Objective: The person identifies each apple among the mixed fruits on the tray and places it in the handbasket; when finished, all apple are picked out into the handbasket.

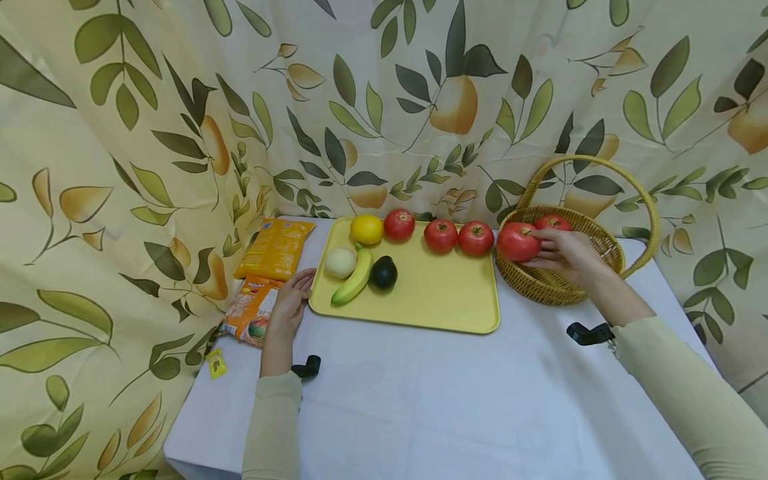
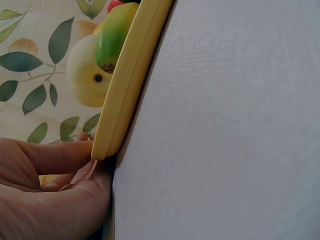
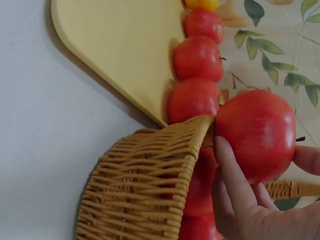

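Note:
My right hand (image 1: 567, 253) holds a red apple (image 3: 257, 135) between thumb and fingers, over the left rim of the wicker basket (image 1: 534, 285). Another red apple (image 1: 553, 222) shows inside the basket, partly behind the hand. At the left edge of the yellow tray (image 1: 435, 293), my left hand (image 1: 289, 305) pinches the corner, thumb and fingers on either side of the rim in the left wrist view. On the tray lie a lemon (image 1: 367, 230), a pale round fruit (image 1: 340, 263), a banana (image 1: 355, 283), a dark avocado (image 1: 383, 273) and, along the back, three red apples (image 1: 441, 236).
Left of the tray lie an orange packet (image 1: 275, 248), a second orange packet (image 1: 252, 310) under its edge, and a small yellow sachet (image 1: 217, 363). The basket's tall handle (image 1: 651, 213) arches up at the right. A patterned curtain (image 1: 384, 100) hangs behind the white table (image 1: 384, 400).

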### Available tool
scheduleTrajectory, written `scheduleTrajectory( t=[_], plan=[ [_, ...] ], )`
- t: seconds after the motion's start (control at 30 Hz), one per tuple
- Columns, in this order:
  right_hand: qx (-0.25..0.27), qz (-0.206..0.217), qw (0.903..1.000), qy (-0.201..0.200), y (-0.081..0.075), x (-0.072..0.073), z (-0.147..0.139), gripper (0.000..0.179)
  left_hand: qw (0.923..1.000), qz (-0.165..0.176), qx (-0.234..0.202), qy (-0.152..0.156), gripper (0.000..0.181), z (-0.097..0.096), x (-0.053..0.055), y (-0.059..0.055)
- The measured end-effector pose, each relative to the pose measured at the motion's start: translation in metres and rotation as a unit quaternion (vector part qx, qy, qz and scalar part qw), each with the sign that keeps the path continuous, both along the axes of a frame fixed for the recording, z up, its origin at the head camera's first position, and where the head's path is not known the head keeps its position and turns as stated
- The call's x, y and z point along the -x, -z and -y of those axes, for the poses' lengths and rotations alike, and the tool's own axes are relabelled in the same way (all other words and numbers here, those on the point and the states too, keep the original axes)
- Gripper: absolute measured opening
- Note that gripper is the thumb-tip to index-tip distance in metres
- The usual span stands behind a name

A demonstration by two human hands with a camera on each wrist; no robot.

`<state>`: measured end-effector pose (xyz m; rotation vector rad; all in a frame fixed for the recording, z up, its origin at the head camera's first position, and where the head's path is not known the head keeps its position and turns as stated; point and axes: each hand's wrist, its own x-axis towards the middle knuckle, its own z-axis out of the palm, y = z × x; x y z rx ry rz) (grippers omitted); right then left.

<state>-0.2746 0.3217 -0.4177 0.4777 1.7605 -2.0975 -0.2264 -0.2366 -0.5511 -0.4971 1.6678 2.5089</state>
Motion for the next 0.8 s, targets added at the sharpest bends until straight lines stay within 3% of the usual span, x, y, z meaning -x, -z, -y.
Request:
scheduleTrajectory(
  t=[0.17, 0.37, 0.57, 0.8],
  plan=[
    [-0.017, 0.014, 0.9998, -0.001, -0.002, -0.001, -0.006, 0.070, 1.0000, -0.001, -0.001, 0.003, 0.062, 0.000, 0.000, -0.001],
    [-0.064, 0.009, 0.9979, -0.005, -0.002, 0.000, -0.014, 0.062, 1.0000, 0.000, 0.003, 0.001, 0.061, 0.000, 0.000, -0.001],
    [-0.120, 0.015, 0.9922, -0.031, 0.001, 0.000, -0.020, 0.088, 1.0000, -0.001, 0.007, 0.003, 0.061, 0.000, 0.000, -0.001],
    [-0.151, 0.008, 0.9868, -0.059, 0.003, -0.001, -0.022, 0.093, 1.0000, 0.001, 0.000, 0.000, 0.061, 0.001, 0.000, -0.001]
  ],
)
